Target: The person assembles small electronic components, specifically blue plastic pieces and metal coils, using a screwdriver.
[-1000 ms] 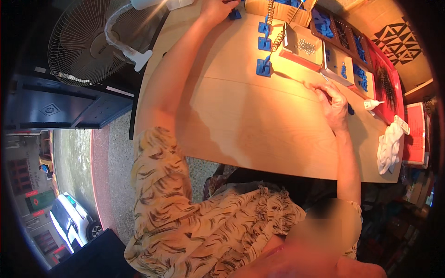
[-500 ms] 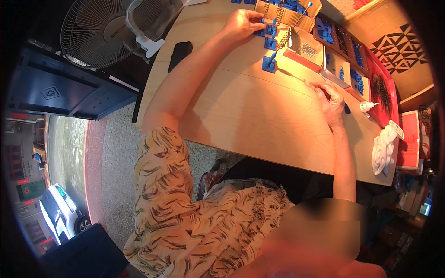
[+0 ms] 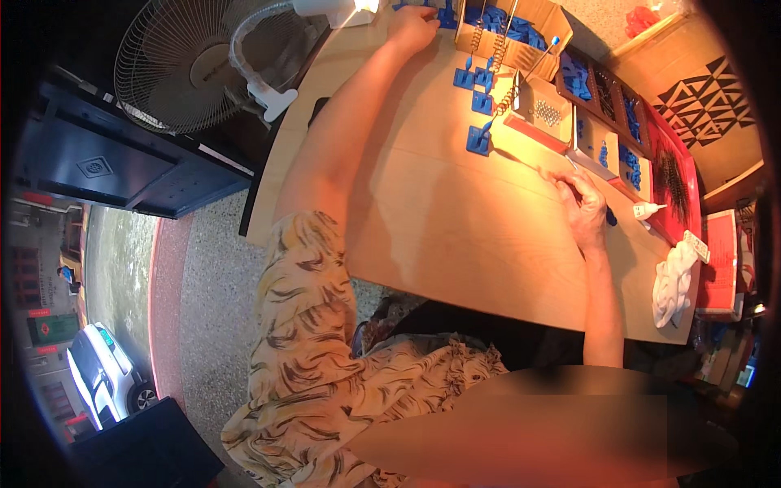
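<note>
At the far edge of the table, my left hand is at a group of blue square bases, its fingers closed at one of them. The upper part of that piece is cut off by the picture's edge. Right of it stand several more blue bases, some carrying dark coil springs. My right hand rests on the table at the right, fingers curled and thumb against the forefinger. What it pinches, if anything, is too small to make out. A dark blue piece lies beside it.
A cardboard box of blue parts stands at the back. Trays hold small metal balls, blue pieces and dark springs. A white dropper bottle and white cloth lie right; a fan and lamp stand left.
My left hand has left the blue spring stands and moved away and left to the bases at the far edge. My right hand stays in place. The view has shifted slightly.
</note>
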The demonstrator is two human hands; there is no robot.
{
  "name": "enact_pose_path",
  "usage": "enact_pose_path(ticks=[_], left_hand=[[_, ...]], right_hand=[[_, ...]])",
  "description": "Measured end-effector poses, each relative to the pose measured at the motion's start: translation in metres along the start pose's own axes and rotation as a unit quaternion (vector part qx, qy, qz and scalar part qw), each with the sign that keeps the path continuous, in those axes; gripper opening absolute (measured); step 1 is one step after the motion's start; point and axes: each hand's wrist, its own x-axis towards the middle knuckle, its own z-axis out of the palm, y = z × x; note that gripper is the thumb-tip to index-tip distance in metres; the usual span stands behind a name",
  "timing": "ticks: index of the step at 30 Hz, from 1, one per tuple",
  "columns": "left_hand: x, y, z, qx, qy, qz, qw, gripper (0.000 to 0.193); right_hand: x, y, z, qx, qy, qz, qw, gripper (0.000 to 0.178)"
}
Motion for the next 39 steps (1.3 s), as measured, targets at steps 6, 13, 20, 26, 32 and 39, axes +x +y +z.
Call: enact_pose_path(ticks=[6,13,20,26,32,39], left_hand=[[0.027,0.041,0.044,0.007,0.106,0.019,0.994,0.028],[0.041,0.030,0.043,0.012,0.059,-0.039,0.997,0.033],[-0.006,0.011,0.011,-0.132,-0.059,-0.037,0.989,0.027],[-0.057,0.052,0.005,-0.190,-0.051,-0.014,0.980,0.025],[-0.056,0.048,0.026,-0.213,-0.037,-0.015,0.976,0.026],[-0.059,0.047,0.026,-0.203,-0.026,-0.014,0.979,0.030]], right_hand=[[-0.006,0.003,-0.005,0.045,0.010,0.034,0.998,0.013],[-0.003,-0.001,-0.003,0.064,0.003,0.033,0.997,0.013],[0.000,0.010,-0.001,0.063,-0.001,0.010,0.998,0.014],[-0.002,0.005,-0.005,0.035,-0.007,0.002,0.999,0.014],[-0.004,0.002,0.000,0.040,-0.009,0.004,0.999,0.014],[-0.003,0.001,-0.002,0.018,-0.008,-0.006,1.000,0.014]])
